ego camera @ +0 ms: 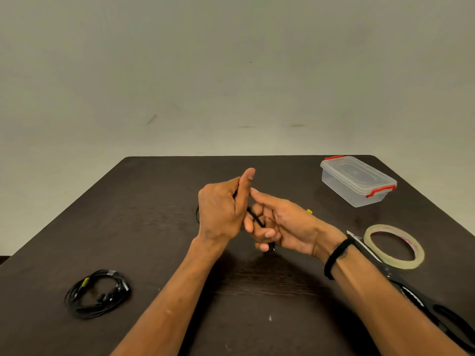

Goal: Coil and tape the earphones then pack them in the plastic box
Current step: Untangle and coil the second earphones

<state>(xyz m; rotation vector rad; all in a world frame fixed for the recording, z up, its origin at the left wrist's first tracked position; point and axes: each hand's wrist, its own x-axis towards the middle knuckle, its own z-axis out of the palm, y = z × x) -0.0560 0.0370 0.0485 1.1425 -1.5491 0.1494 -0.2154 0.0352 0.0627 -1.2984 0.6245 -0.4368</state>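
Scissors (401, 283): nearest, lying flat on the dark table (154, 191) under and just outside the right forearm, blades toward the tape.
Coiled earphones (99, 292): well to the left of the left forearm, a finished black bundle (pale tape band and yellow tag showing on it).
Tape roll (394, 246): just right of the right wrist, lying flat, touching or overlapping the scissor blades.
Right hand (280, 224): raised over mid-table, fingers curled round a black earphone cable (254, 217), index finger stretched toward the left thumb.
Left hand (222, 209): raised, touching the right, fingers closed on the same cable, thumb straight up.
Cable slack: a short dark loop visible just left of the left hand; the rest hidden behind both hands.
Plastic box (357, 181): farthest, beyond and right of the right hand, clear, lid on, red latches at both ends.
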